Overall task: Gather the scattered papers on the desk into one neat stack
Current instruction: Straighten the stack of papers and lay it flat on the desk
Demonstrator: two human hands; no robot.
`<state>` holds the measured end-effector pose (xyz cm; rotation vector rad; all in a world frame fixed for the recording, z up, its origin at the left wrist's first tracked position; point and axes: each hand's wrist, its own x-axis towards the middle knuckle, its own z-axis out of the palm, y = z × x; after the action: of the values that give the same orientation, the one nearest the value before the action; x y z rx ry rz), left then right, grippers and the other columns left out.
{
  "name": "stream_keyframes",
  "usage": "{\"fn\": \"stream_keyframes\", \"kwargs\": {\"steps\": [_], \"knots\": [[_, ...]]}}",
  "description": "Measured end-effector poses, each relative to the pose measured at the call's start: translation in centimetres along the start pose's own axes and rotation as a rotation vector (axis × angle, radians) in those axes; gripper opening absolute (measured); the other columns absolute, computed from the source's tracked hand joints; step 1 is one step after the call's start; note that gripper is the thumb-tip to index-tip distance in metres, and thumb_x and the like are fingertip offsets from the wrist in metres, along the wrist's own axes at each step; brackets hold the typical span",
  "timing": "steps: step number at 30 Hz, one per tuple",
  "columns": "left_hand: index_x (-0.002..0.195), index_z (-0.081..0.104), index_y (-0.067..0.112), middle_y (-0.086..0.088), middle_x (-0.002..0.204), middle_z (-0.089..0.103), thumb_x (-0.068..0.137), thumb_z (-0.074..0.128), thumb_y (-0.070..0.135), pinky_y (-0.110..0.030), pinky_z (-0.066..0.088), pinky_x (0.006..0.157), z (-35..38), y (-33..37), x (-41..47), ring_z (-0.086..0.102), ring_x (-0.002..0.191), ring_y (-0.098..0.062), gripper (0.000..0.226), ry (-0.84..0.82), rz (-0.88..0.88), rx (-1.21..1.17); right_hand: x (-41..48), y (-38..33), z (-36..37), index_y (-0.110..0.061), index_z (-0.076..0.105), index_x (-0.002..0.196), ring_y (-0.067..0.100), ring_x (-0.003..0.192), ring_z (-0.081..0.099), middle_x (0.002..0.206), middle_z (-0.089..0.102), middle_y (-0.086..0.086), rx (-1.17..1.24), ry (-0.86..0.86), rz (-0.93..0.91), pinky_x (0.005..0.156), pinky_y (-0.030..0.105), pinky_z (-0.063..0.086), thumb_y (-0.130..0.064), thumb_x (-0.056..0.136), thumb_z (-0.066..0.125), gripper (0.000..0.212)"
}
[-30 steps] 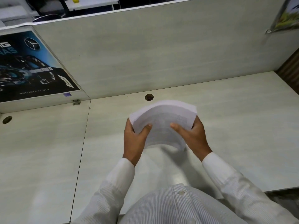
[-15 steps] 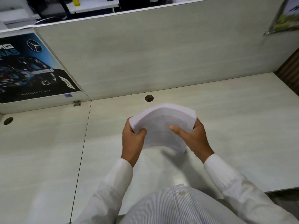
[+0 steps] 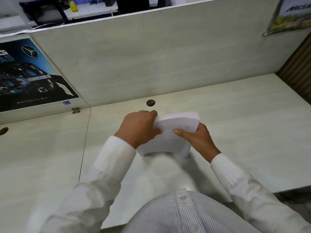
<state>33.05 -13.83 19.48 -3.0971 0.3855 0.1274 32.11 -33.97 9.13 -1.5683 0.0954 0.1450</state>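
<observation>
A thick stack of white printed papers (image 3: 170,138) stands tilted on its lower edge on the pale desk (image 3: 244,132), bowed across its top. My right hand (image 3: 195,137) grips its right side, thumb lying across the printed face and fingers behind. My left hand (image 3: 139,126) covers the stack's upper left corner, back of the hand toward me, fingers curled over the left edge. The left part of the stack is hidden under that hand.
A cable hole (image 3: 150,103) lies in the desk just beyond the stack. A grey partition wall (image 3: 168,61) closes the back, with a dark car poster (image 3: 30,76) at left and another poster (image 3: 292,15) at top right. A desk seam (image 3: 85,142) runs left.
My left hand has moved from gripping the stack's lower left side up over its top left corner. The stack has dropped lower and its bottom edge now meets the desk.
</observation>
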Motion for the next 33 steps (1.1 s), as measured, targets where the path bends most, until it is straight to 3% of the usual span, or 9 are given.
{"fn": "stream_keyframes", "kwargs": {"steps": [6,9,11,15,18,21,23,28,33], "knots": [[0.126,0.054,0.024,0.000,0.108,0.064,0.085,0.064,0.049,-0.031,0.041,0.068,0.4,2.3,2.0,0.063,0.098,-0.026,0.049,0.016,0.060,0.032,0.2,0.6,-0.3,-0.028,0.067,0.108,0.008,0.094,0.069,0.102,0.073,-0.009,-0.046,0.008,0.013,0.070,0.015,0.054,-0.021,0.077,0.085,0.036],[0.104,0.065,0.026,0.002,0.082,0.057,0.088,0.061,0.042,-0.030,0.036,0.064,-0.2,2.2,2.6,0.062,0.087,-0.026,0.023,-0.028,0.083,0.075,0.4,2.3,-0.7,-0.026,0.068,0.104,0.012,0.099,0.068,0.103,0.073,-0.008,-0.072,0.035,0.054,0.081,0.025,0.056,-0.025,0.075,0.086,0.034],[0.097,0.068,0.025,0.002,0.081,0.056,0.087,0.063,0.042,-0.030,0.039,0.065,-0.7,1.7,3.0,0.062,0.089,-0.027,0.020,-0.064,0.106,0.045,0.7,3.9,-1.2,-0.023,0.064,0.106,0.014,0.110,0.063,0.112,0.069,-0.006,-0.124,0.067,0.115,0.092,0.032,0.053,-0.030,0.073,0.087,0.041],[0.087,0.071,0.019,-0.002,0.079,0.063,0.080,0.075,0.041,-0.032,0.049,0.071,-3.0,-1.1,3.4,0.062,0.083,-0.026,0.025,-0.093,0.019,-0.243,0.2,5.9,-2.7,-0.020,0.045,0.133,0.014,0.120,0.049,0.134,0.048,-0.004,-0.166,0.191,0.337,0.101,0.033,0.045,-0.045,0.068,0.087,0.082],[0.077,0.074,0.020,0.006,0.068,0.070,0.077,0.082,0.036,-0.019,0.048,0.058,-4.4,-3.8,2.7,0.066,0.062,-0.010,0.018,-0.113,-0.127,-0.631,-0.8,6.9,-3.5,-0.020,0.040,0.140,0.017,0.117,0.056,0.134,0.051,-0.003,-0.003,0.169,0.490,0.100,0.037,0.049,-0.056,0.068,0.084,0.092],[0.082,0.076,0.022,0.012,0.073,0.076,0.078,0.080,0.038,-0.018,0.051,0.060,-2.7,-5.6,1.6,0.070,0.065,-0.003,0.017,-0.196,-0.252,-0.871,-1.5,7.3,-3.4,-0.015,0.056,0.132,0.030,0.115,0.065,0.127,0.067,0.008,0.345,-0.048,0.503,0.099,0.046,0.053,-0.045,0.080,0.076,0.064],[0.091,0.075,0.019,0.005,0.083,0.078,0.082,0.076,0.042,-0.028,0.056,0.073,0.2,-6.4,0.9,0.075,0.077,-0.016,0.024,-0.276,-0.386,-0.971,-1.9,6.6,-2.9,-0.009,0.062,0.125,0.034,0.111,0.067,0.121,0.070,0.014,0.437,-0.112,0.440,0.094,0.049,0.054,-0.026,0.090,0.068,0.040],[0.107,0.069,0.009,-0.015,0.101,0.075,0.089,0.070,0.030,-0.050,0.058,0.086,7.8,-6.7,-1.6,0.073,0.089,-0.036,0.028,-0.479,-0.719,-1.243,-1.7,6.3,-2.5,-0.014,0.070,0.116,0.022,0.093,0.074,0.105,0.077,0.002,0.099,-0.003,0.445,0.078,0.034,0.056,-0.035,0.090,0.071,0.034],[0.106,0.073,0.009,-0.009,0.104,0.076,0.086,0.075,0.024,-0.039,0.058,0.080,11.6,-6.0,-3.2,0.074,0.090,-0.027,0.025,-0.254,-0.651,-1.357,-1.0,4.3,-1.6,-0.019,0.071,0.101,0.011,0.085,0.071,0.096,0.075,-0.005,-0.072,0.140,0.329,0.073,0.023,0.055,-0.047,0.089,0.068,0.031]]}}
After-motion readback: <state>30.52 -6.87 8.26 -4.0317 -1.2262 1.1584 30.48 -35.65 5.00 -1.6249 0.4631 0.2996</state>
